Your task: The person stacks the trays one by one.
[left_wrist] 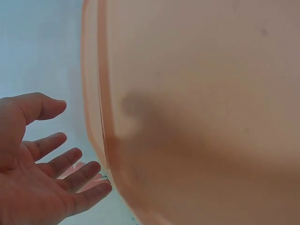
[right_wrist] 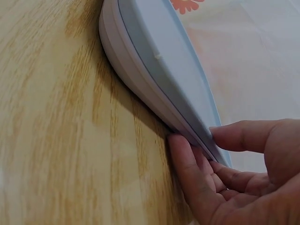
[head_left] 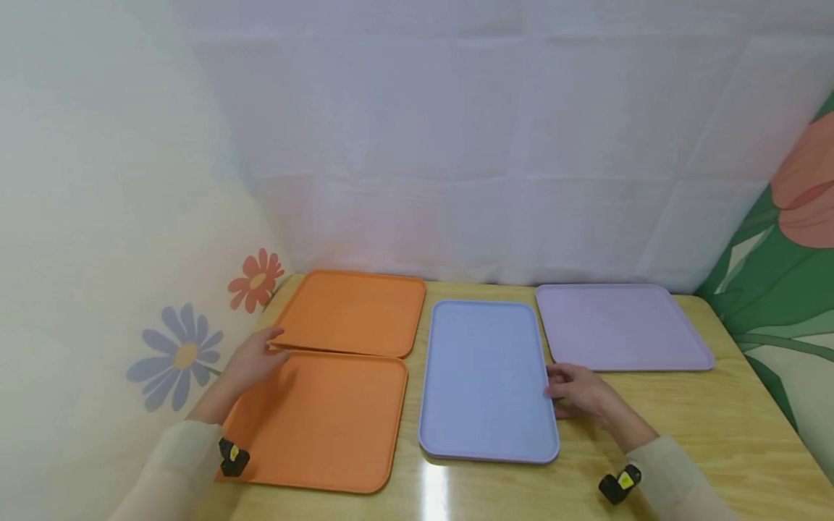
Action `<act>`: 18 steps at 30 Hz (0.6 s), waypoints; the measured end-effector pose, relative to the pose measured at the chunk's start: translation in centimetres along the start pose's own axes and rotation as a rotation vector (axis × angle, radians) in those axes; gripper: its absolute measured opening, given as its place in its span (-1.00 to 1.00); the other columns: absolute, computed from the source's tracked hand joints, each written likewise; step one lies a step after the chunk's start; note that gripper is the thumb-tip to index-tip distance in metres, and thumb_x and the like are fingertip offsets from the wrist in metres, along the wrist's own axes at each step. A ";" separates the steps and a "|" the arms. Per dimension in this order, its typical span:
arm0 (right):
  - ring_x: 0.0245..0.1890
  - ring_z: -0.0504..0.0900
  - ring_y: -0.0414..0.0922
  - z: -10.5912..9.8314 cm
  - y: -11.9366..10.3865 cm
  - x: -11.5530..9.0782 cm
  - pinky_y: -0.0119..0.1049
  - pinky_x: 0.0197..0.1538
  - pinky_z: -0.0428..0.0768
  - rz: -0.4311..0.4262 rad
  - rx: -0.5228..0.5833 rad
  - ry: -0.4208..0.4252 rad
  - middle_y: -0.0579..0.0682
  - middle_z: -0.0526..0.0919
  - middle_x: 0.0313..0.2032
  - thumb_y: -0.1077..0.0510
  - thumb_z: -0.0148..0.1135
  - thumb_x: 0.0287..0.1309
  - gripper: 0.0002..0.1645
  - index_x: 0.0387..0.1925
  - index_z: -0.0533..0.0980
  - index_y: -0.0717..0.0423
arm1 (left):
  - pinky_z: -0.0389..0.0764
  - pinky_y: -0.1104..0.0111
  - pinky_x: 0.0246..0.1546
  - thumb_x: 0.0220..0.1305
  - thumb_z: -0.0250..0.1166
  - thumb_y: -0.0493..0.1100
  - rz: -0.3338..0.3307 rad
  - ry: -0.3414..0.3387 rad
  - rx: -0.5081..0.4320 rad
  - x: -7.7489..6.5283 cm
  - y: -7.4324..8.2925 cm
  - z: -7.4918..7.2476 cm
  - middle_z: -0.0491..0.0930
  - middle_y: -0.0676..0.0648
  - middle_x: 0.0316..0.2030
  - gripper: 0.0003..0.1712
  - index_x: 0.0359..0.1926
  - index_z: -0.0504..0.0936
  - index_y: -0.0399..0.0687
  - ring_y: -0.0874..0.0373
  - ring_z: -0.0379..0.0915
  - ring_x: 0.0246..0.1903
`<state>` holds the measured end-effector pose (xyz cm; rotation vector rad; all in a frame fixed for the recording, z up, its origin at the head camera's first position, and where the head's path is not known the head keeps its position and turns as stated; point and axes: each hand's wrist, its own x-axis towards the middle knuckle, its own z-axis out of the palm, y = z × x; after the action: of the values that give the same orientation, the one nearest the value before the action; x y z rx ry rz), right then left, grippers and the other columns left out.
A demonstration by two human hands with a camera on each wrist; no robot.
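A near orange tray [head_left: 332, 420] lies flat along the left edge of the wood-grain tabletop [head_left: 651, 409], beside a blue rectangular tray [head_left: 485, 380] set lengthwise at the tabletop's middle, pinkish-grey layered edges [right_wrist: 119, 54] showing beneath it. Your right hand [head_left: 580, 394] grips the blue tray's right side, thumb at the rim and fingers curled below. Your left hand [head_left: 255, 362], fingers loosely spread and holding nothing, hovers at the tabletop's left edge where the two orange trays meet; whether a fingertip touches cannot be told. Beyond, a far orange tray [head_left: 358, 311] occupies the far left corner and a lavender tray [head_left: 619, 325] lies toward the far right corner, before white cloth [head_left: 423, 145].
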<state>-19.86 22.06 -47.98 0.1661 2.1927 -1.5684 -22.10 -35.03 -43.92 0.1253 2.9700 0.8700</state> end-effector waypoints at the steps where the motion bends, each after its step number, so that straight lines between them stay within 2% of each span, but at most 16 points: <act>1: -0.04 0.60 -0.01 0.0 0.0 0.0 -0.08 -0.09 0.75 -0.001 0.002 -0.003 0.30 0.46 0.09 0.38 0.27 0.24 -0.23 0.42 0.20 0.47 | 0.48 -0.25 0.14 0.39 0.25 -0.19 0.003 0.007 0.006 0.0 -0.4 0.0 0.28 -0.62 0.28 -0.28 0.35 0.23 -0.63 -0.54 0.34 0.17; 10: -0.03 0.58 -0.01 0.0 0.1 0.1 -0.09 -0.09 0.74 0.015 -0.002 -0.004 0.27 0.46 0.09 0.36 0.27 0.24 -0.23 0.42 0.21 0.44 | 0.35 -0.33 0.19 0.35 0.25 -0.22 -0.016 0.034 0.051 -0.1 -2.6 0.1 0.33 -0.69 0.18 -0.33 0.26 0.28 -0.70 -0.59 0.24 0.19; 18: -0.04 0.57 -0.01 0.0 0.1 0.0 -0.10 -0.10 0.74 0.014 -0.011 0.000 0.25 0.47 0.06 0.37 0.27 0.23 -0.23 0.42 0.22 0.44 | 0.39 -0.32 0.16 0.28 0.24 -0.15 -0.094 0.018 0.097 -0.1 -3.8 0.5 0.32 -0.72 0.14 -0.25 0.25 0.26 -0.72 -0.61 0.27 0.13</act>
<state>-19.85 22.08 -48.04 0.1775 2.1956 -1.5488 -22.21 -38.00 -46.37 -0.0191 3.0070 0.7207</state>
